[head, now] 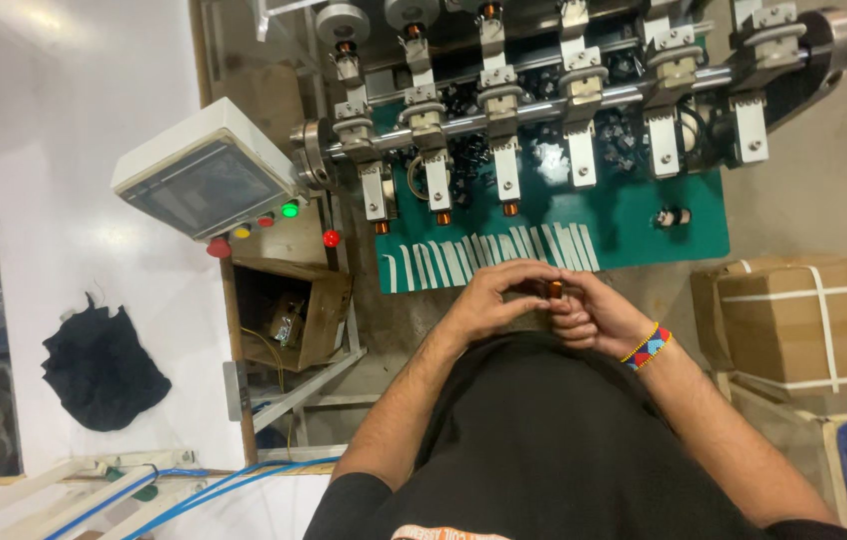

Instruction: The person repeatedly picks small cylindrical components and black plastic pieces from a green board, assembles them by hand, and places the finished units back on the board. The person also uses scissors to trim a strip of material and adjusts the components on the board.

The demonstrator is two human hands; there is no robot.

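Left hand [489, 300] and right hand [594, 312], fingers pinched on small copper coil [555, 289]

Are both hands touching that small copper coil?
Touching. The head view shows fingertips of the left hand and right hand closed around the small copper coil, no gap visible.

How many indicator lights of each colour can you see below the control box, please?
Red lights: 3
Yellow light: 1
Green light: 1
Total: 5
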